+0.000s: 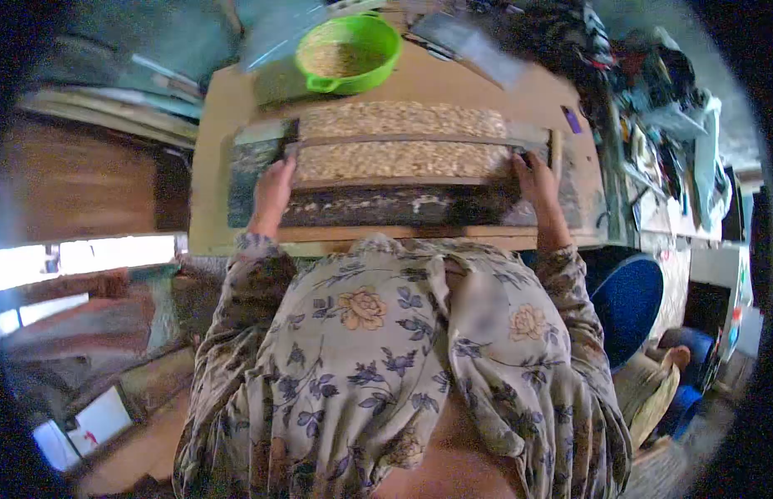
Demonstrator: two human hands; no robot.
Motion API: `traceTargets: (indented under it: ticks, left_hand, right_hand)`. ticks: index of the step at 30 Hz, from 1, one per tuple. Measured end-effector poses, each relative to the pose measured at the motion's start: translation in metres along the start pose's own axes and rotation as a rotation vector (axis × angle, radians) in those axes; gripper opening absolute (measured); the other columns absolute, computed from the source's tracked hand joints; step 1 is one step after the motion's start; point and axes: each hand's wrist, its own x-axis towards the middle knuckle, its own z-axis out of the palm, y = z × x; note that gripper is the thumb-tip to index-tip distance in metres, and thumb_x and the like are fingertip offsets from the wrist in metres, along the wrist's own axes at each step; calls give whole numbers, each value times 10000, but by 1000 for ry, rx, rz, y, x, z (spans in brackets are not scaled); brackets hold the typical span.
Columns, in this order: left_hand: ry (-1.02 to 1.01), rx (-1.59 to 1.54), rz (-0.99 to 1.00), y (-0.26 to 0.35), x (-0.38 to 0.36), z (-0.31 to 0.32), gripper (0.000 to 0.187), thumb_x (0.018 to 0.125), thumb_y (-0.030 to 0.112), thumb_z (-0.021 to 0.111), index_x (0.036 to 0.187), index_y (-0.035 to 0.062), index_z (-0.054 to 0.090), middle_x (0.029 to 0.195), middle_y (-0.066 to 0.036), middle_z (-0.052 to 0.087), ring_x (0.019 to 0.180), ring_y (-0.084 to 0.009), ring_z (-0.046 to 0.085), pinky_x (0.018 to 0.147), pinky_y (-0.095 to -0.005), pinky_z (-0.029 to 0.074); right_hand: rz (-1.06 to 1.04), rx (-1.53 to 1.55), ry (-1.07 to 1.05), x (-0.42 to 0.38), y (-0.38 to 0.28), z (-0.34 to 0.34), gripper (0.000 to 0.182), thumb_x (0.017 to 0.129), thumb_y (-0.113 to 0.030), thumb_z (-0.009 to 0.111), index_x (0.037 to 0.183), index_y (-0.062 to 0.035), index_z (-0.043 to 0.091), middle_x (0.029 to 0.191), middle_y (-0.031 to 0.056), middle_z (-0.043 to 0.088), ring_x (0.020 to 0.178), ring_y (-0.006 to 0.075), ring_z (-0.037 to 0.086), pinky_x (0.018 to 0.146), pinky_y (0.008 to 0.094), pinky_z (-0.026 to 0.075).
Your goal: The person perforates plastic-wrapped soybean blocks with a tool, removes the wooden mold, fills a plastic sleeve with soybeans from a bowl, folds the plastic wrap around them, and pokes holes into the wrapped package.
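Note:
A long dark frame (403,180) lies crosswise on a dark, worn board (370,204) on the table. Small pale pieces (395,160), perhaps nuts or puffed grain, fill it in two long rows with a thin bar (403,140) between them. My left hand (274,191) is closed on the frame's left end. At the right end, my right hand (536,185) has its thumb and fingers bent around the frame's corner. Fingertips of both hands are partly hidden and blurred.
Behind the frame stands a green plastic basin (388,62) with more pale pieces inside. A clear plastic bag or sheet (469,46) lies at the back of the tan table (216,108). To the right are a small purple object (571,119), a blue tub (627,303) and cluttered shelves.

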Motion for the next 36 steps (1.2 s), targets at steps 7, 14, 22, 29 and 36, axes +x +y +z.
traceTargets:
  ticks: [7, 14, 22, 29, 36]
  left_hand:
    - [126, -193, -103, 28, -6, -18, 431, 788, 371, 483, 983, -12, 520, 920, -208, 572, 886, -363, 532, 743, -409, 423]
    - [158, -15, -22, 60, -49, -38, 500, 632, 319, 636, 990, -4, 503, 900, -211, 552, 843, -360, 533, 728, -408, 427]
    - [14, 52, -49, 38, -88, 13, 423, 629, 204, 584, 984, -9, 495, 885, -215, 526, 843, -370, 509, 733, -416, 420]
    - [152, 44, 48, 44, -81, 15, 417, 654, 194, 602, 991, -24, 490, 898, -215, 527, 831, -370, 519, 725, -420, 423]
    - [166, 107, 77, 48, -74, 19, 403, 672, 186, 596, 988, -38, 486, 882, -205, 526, 818, -369, 516, 715, -411, 424]
  right_hand:
    - [-80, -106, 179, 4, 2, -7, 374, 801, -311, 531, 1001, 5, 540, 960, 193, 574, 916, 329, 546, 774, 377, 424]
    - [78, -26, 83, -57, -34, -69, 334, 775, -345, 573, 722, -19, 524, 683, 161, 567, 561, 298, 542, 511, 391, 417]
    - [143, -41, 59, -93, 42, -20, 455, 689, -301, 657, 1023, -29, 510, 889, 179, 580, 823, 352, 555, 710, 387, 447]
    - [126, -36, 147, -84, 30, -17, 482, 702, -306, 637, 1069, -25, 499, 983, 197, 557, 912, 357, 530, 753, 397, 434]
    - [72, -100, 192, -70, 37, -12, 537, 701, -327, 629, 1081, 28, 496, 977, 206, 558, 923, 352, 527, 794, 384, 428]
